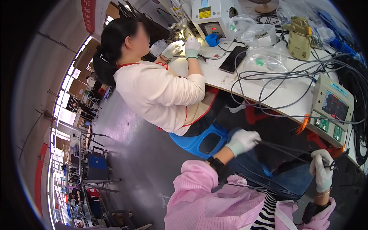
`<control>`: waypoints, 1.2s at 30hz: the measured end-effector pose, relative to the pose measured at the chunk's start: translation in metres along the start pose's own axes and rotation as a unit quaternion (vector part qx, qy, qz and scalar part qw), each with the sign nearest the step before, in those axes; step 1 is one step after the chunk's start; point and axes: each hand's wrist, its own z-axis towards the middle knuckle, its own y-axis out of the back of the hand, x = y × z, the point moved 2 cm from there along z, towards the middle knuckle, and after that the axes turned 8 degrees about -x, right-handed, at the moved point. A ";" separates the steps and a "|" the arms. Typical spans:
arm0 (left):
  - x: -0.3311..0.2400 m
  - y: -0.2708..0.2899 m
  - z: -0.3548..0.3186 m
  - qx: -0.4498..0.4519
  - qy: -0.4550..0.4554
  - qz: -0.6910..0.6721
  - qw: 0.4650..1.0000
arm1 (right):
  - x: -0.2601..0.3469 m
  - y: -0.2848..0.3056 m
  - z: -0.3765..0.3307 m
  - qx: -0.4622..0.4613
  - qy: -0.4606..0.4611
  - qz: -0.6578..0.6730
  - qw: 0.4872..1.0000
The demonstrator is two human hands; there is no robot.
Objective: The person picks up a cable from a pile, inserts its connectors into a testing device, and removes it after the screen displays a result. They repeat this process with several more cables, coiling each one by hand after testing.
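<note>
Both my hands wear white gloves and are out over my lap, off the bench edge. My left hand (pixel 244 142) is closed around a dark cable (pixel 283 148), which stretches across to my right hand (pixel 322 168). The right hand is closed too, with a small dark loop of the cable sticking out past its fingers. More dark cable lies across my jeans below. Beyond my right hand, a box-shaped tester (pixel 332 109) with a lit screen and green terminal boards stands at the bench edge. An orange clip (pixel 303 124) hangs beside it.
Grey cables (pixel 264 97) sprawl over the white bench (pixel 214 76). A phone (pixel 234 59), plastic bags and a green bottle (pixel 299 38) lie or stand there. At left, a co-worker (pixel 161 92) sits on a blue stool (pixel 201 142), gloved hands at a white machine (pixel 212 19).
</note>
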 end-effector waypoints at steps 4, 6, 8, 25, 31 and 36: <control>0.062 -0.008 0.010 -0.123 0.153 0.032 0.980 | -0.036 -0.013 0.015 0.020 0.001 0.009 1.000; 0.056 -0.001 0.017 -0.214 0.138 0.022 0.967 | -0.041 -0.010 0.018 0.008 0.033 -0.022 0.999; 0.032 0.015 0.012 -0.244 0.080 0.003 0.966 | -0.034 0.004 0.013 -0.085 0.049 0.014 0.995; 0.126 -0.018 0.006 -0.295 0.187 0.168 0.922 | -0.076 -0.024 0.000 0.099 -0.032 -0.029 0.994; 0.124 0.016 -0.048 -0.316 0.139 0.159 0.925 | -0.068 -0.006 0.001 0.026 -0.003 0.015 1.000; 0.137 0.029 -0.098 -0.327 0.221 0.199 0.897 | -0.044 0.053 -0.002 -0.061 0.071 0.157 0.983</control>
